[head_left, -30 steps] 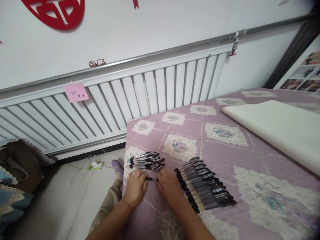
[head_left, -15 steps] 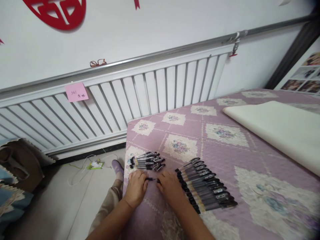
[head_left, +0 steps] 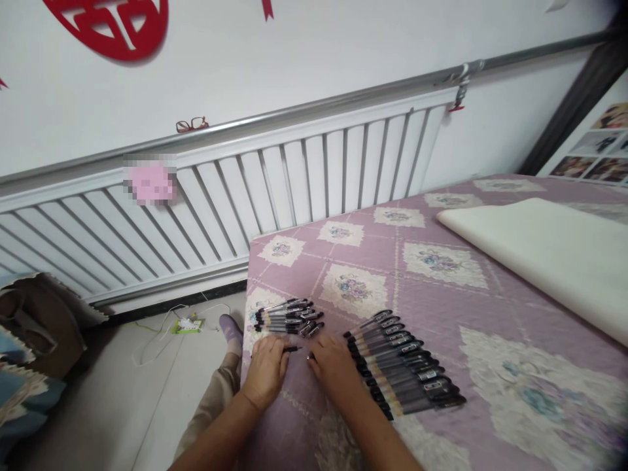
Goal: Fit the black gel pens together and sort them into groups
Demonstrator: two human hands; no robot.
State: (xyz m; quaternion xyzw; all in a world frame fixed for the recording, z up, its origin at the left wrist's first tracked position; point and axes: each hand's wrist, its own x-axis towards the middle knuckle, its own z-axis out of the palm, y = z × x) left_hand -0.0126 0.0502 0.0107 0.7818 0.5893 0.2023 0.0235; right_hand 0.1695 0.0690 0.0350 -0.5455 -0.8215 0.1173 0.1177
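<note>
My left hand rests on the purple patterned bedspread, fingers curled round a black pen whose end sticks out to the right. My right hand lies beside it, fingers bent, pinching a small dark pen cap. A small gap separates pen and cap. Just beyond my hands lies a small bundle of black pens. To the right, a longer row of black pens lies side by side.
A white folded sheet lies on the bed at the right. A white radiator runs along the wall, with a pink note and red glasses above. Floor, a cable and a foot in a purple sock are at the left.
Earlier both hands held one pen between them. Now the hands have drawn slightly apart: the pen stays in the left hand and the cap has come away with the right.
</note>
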